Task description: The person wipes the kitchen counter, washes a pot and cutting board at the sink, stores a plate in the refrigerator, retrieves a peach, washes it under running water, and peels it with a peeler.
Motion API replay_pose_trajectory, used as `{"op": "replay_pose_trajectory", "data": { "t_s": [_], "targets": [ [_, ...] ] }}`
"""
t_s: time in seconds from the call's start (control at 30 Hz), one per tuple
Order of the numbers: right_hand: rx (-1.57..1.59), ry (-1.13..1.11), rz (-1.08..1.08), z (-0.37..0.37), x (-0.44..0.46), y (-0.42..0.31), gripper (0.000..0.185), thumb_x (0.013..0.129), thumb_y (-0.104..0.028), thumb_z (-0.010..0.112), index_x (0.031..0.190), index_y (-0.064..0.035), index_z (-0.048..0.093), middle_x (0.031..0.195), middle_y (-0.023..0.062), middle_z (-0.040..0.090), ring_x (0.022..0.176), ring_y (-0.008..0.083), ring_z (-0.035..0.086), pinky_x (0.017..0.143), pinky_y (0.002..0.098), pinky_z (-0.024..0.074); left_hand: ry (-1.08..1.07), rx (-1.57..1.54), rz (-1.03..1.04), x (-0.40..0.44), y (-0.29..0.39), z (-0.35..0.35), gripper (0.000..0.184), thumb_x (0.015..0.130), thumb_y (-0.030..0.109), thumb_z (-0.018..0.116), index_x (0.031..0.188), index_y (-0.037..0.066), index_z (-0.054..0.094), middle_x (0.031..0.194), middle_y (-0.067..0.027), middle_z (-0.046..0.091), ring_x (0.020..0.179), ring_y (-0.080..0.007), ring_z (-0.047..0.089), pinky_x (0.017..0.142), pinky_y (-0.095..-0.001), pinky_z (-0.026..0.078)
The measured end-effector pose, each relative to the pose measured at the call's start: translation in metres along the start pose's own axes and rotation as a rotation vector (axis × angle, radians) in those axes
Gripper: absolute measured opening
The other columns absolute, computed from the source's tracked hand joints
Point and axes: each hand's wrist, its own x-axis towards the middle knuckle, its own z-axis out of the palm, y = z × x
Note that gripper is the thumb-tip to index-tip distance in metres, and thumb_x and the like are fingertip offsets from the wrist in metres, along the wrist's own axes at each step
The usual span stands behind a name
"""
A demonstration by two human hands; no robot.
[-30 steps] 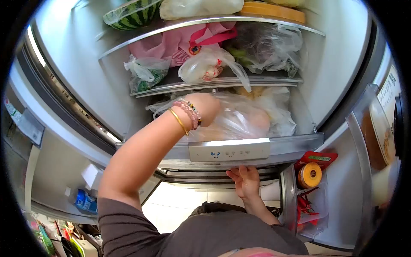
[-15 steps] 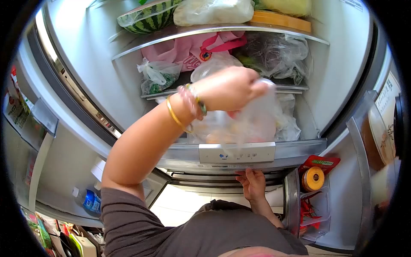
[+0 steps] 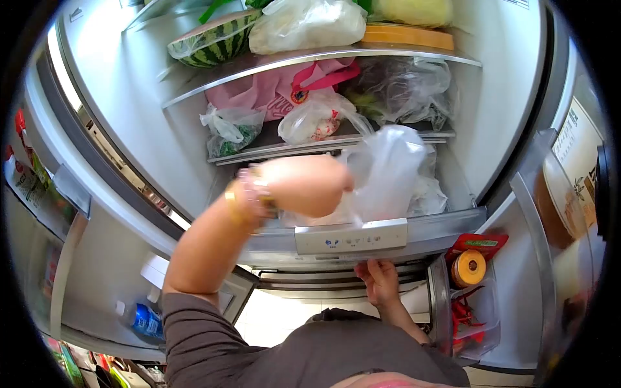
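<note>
My left hand (image 3: pixel 317 184), curled and blurred, is over the pulled-out fridge drawer (image 3: pixel 446 222). Its fingers are closed against the side of a thin white plastic bag (image 3: pixel 391 171), which stands up from the drawer. The hand hides part of the bag and the drawer's left side. Palm up and fingers loosely bent apart, my right hand (image 3: pixel 380 282) touches the lower front edge of the drawer, below its control panel (image 3: pixel 351 237). More clear bags (image 3: pixel 428 194) lie at the drawer's right side.
Above are a wrapped watermelon piece (image 3: pixel 217 44), a white bag (image 3: pixel 307 26), a pink bag (image 3: pixel 249 90) and a small bag of greens (image 3: pixel 231 131). Open doors flank the fridge; the right one holds an orange-lidded jar (image 3: pixel 468 268), the left a blue-labelled bottle (image 3: pixel 145 320).
My left hand rose from the drawer, then moved back down and left. The thin white bag now stands taller beside it. My right hand has stayed at the drawer's edge.
</note>
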Motion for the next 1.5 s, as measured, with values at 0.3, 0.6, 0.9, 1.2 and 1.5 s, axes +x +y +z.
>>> {"op": "replay_pose_trajectory", "data": {
  "t_s": [0.3, 0.6, 0.9, 1.2, 1.5],
  "targets": [
    [-0.047, 0.080, 0.044, -0.002, -0.003, 0.003, 0.015, 0.094, -0.017, 0.053, 0.104, -0.0068, 0.055, 0.090, 0.0043, 0.060, 0.077, 0.0150, 0.058, 0.071, 0.0292, 0.0474, -0.273, 0.078, -0.172, 0.035, -0.045, 0.069, 0.043, 0.076, 0.042, 0.065, 0.094, 0.003, 0.069, 0.089, -0.0159, 0.068, 0.082, -0.0337, 0.064, 0.081, -0.0388, 0.049],
    [-0.025, 0.050, 0.021, -0.007, -0.002, 0.006, 0.017, 0.091, -0.021, 0.058, 0.094, -0.0036, 0.056, 0.086, 0.0071, 0.062, 0.080, 0.0194, 0.061, 0.071, 0.0337, 0.0483, -0.060, -0.691, 0.131, 0.015, -0.013, 0.010, 0.015, 0.074, 0.008, 0.063, 0.085, -0.002, 0.061, 0.076, -0.0049, 0.061, 0.071, -0.0162, 0.058, 0.067, -0.0308, 0.048],
    [-0.918, -0.560, -0.406, 0.048, -0.035, -0.043, 0.014, 0.085, -0.008, 0.061, 0.095, 0.0010, 0.062, 0.091, 0.0118, 0.066, 0.079, 0.0217, 0.065, 0.070, 0.0316, 0.0514, 0.359, -0.689, 0.182, -0.030, 0.029, -0.043, 0.033, 0.087, 0.016, 0.061, 0.116, 0.004, 0.050, 0.071, -0.0087, 0.060, 0.056, -0.0176, 0.059, 0.051, -0.0279, 0.049],
    [-0.663, 0.054, -1.293, 0.055, -0.047, -0.094, 0.022, 0.091, -0.018, 0.051, 0.105, -0.0014, 0.047, 0.091, 0.0167, 0.055, 0.074, 0.0224, 0.057, 0.067, 0.0330, 0.0486, 0.412, -0.018, -0.201, -0.033, -0.008, 0.020, 0.048, 0.080, 0.038, 0.067, 0.104, -0.001, 0.055, 0.089, -0.0198, 0.064, 0.079, -0.0356, 0.063, 0.072, -0.0397, 0.050],
    [-1.100, -0.441, -1.380, 0.169, -0.030, -0.140, 0.014, 0.079, -0.005, 0.056, 0.093, -0.0004, 0.058, 0.096, 0.0162, 0.061, 0.091, 0.0323, 0.061, 0.079, 0.0409, 0.0491, 0.232, 0.059, -0.193, -0.055, 0.075, 0.061, 0.036, 0.074, 0.031, 0.067, 0.106, 0.014, 0.062, 0.100, -0.0130, 0.056, 0.091, -0.0296, 0.059, 0.069, -0.0427, 0.048]
  ]
}}
